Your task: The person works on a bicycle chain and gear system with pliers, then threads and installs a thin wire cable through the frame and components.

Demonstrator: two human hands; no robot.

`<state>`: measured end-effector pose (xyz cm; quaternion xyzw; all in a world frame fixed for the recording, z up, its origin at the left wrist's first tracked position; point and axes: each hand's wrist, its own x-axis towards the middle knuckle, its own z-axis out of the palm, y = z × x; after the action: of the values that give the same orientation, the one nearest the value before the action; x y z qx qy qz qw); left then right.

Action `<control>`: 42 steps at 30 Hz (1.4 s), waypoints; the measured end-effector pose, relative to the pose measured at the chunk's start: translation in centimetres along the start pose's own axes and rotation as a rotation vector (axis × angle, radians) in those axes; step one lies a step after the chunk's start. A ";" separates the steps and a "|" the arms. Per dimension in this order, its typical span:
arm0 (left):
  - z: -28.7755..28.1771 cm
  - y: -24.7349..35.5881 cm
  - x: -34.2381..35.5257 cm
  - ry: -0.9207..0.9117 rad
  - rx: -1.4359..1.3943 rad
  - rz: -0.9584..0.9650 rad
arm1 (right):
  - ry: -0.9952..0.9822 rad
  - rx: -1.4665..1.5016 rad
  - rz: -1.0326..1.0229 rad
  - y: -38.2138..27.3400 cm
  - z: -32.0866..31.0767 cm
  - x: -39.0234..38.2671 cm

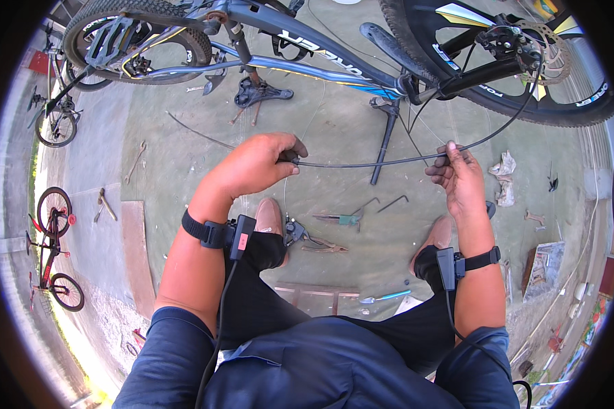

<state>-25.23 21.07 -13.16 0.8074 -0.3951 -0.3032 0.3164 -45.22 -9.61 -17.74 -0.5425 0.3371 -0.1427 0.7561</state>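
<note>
My left hand (269,162) is closed in a pinch around a black cable (368,165), which stretches almost level in front of me. A thinner grey end (191,129) sticks out beyond the left hand and curves up to the left. My right hand (459,170) pinches the same cable between thumb and fingers, its other fingers loosely curled. Past the right hand, the cable bends up toward the brake caliper (501,41) beside the disc rotor (542,53). These sit at the wheel of a dark blue bicycle (307,51), whose saddle (256,94) is near the floor.
Between my feet lie pliers (326,247), a green-handled tool (348,219) and a hex key (393,203). A blue-handled tool (385,297) is nearer. Left are a wrench (136,162) and a hammer (105,204); right, a crumpled white cloth (504,178) and a tray (544,271).
</note>
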 end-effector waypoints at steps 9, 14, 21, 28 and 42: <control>-0.4 -0.1 -0.1 -0.035 -0.115 0.043 | 0.040 0.053 -0.031 -0.3 0.0 -0.1; -0.7 0.0 -0.1 -0.038 -0.206 -0.020 | 0.076 0.058 -0.066 -1.0 -1.2 0.1; -1.8 -2.0 -0.8 0.089 0.084 -0.024 | 0.317 0.304 -0.256 -3.4 -8.9 0.9; -2.6 -4.1 -1.7 0.076 0.232 -0.093 | 0.412 0.456 -0.485 -7.4 -19.8 -1.2; -1.8 -8.2 -0.9 0.153 0.445 -0.044 | 0.767 0.482 -0.590 -9.6 -26.9 -5.7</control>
<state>-20.65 26.29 -18.04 0.8862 -0.4095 -0.1535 0.1531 -65.86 -29.38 -11.83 -0.3342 0.3799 -0.6101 0.6097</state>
